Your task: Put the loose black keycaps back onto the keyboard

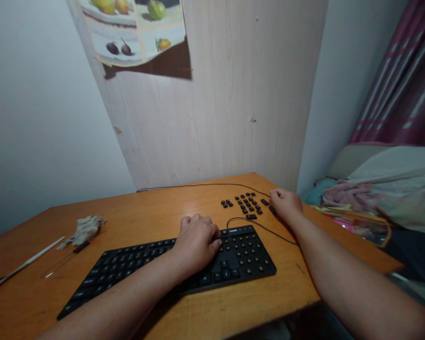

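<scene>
On the keyboard rests the left hand, right hand by keycaps.

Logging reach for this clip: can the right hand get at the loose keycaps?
Probably yes: the right hand is close beside the loose keycaps, and no obstacle shows between them.

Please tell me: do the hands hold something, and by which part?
It cannot be told: the left hand is over the keyboard, the right hand beside loose keys; fingertips are partly hidden.
</scene>
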Motion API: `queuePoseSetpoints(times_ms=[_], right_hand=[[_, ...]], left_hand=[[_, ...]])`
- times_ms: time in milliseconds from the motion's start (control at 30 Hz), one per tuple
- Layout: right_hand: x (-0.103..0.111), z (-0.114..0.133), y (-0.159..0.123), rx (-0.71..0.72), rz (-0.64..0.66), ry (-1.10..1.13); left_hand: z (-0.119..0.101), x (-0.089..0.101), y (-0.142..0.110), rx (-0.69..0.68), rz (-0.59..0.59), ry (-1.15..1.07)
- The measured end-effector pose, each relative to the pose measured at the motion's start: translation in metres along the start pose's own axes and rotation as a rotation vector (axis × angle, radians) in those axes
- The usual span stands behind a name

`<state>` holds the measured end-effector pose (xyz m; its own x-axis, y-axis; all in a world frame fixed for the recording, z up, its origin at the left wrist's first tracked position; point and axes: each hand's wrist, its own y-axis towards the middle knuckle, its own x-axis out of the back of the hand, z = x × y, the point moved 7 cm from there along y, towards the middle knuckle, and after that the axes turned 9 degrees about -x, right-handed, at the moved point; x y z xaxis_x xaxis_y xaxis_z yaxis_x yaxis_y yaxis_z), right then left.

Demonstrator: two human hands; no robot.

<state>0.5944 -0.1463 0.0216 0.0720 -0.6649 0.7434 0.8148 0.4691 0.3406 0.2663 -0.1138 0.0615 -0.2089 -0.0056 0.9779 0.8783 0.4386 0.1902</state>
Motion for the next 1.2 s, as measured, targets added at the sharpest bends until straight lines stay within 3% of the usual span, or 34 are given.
queuePoseSetpoints(times_ms=[500, 1200], right_hand=[[-0.002, 0.006, -0.004, 0.005, 0.009, -0.053], [0.015, 0.031, -0.021, 0.060, -0.053, -0.006]], left_hand=[[-0.004, 0.005, 0.006, 0.019, 0.084, 0.045], [0.000, 0.003, -0.002, 0.008, 0.053, 0.089]])
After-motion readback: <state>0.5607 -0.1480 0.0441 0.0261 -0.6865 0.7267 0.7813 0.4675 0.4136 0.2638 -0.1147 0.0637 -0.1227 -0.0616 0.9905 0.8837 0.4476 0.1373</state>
